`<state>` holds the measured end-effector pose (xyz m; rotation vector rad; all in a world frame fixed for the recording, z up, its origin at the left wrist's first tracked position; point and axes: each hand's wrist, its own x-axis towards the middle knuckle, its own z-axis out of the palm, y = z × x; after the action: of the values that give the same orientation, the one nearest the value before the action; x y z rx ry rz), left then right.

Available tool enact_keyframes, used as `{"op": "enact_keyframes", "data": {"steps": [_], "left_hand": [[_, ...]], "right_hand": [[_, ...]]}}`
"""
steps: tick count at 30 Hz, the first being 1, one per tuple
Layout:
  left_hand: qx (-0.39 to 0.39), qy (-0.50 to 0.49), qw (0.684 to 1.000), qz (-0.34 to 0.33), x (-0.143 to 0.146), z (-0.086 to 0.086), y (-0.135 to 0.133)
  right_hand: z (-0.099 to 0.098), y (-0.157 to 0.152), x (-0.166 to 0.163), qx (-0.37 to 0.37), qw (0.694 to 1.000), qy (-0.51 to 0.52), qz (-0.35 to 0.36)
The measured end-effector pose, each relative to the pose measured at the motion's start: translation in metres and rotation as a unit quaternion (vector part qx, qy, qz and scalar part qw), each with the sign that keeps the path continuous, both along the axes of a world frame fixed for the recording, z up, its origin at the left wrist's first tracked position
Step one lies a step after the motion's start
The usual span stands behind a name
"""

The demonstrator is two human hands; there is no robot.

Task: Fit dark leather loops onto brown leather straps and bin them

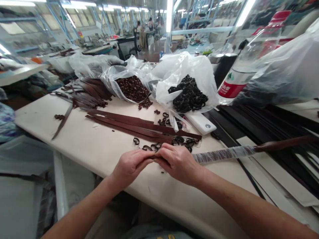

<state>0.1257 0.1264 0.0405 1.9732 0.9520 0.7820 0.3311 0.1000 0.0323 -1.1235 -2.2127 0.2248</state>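
Observation:
My left hand [128, 166] and my right hand [178, 163] meet at the table's front edge, fingers pinched together. Between them is the end of a brown leather strap [281, 145], mostly covered by the fingers. Past my right hand, the strap runs off to the right, with clear plastic film [224, 154] around one stretch. Black strap loops [187, 142] lie scattered just beyond my fingers. Behind these, several loose brown leather straps [119, 124] are laid out side by side.
Behind the straps stand plastic bags of brown loops [133, 88] and black loops [189, 94]. A white power bank-like block [201, 122] lies near a plastic bottle [239, 74]. Black strips [286, 122] cover the right side; more brown straps [92, 93] are piled back left.

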Motion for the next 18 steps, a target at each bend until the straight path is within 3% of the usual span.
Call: {"op": "enact_keyframes", "data": {"steps": [3,8,11,13,18], "left_hand": [[0.047,0.059,0.996,-0.057,0.002,0.004,0.02],[-0.114,0.075,0.986,-0.093,0.02,0.013,0.081],[0.002,0.138,0.99,-0.021,0.047,0.008,0.127],[0.069,0.213,0.975,0.003,0.068,-0.002,0.152],[0.089,0.307,0.947,-0.022,0.102,-0.025,0.175]], "right_hand": [[-0.003,0.006,0.006,-0.008,1.0,0.007,-0.014],[-0.007,0.014,0.01,-0.013,0.999,0.024,-0.039],[-0.011,0.014,0.008,-0.011,0.999,0.01,-0.033],[-0.013,0.012,0.006,-0.014,1.0,-0.003,-0.028],[-0.014,0.012,0.006,-0.021,0.999,-0.011,-0.035]]}}
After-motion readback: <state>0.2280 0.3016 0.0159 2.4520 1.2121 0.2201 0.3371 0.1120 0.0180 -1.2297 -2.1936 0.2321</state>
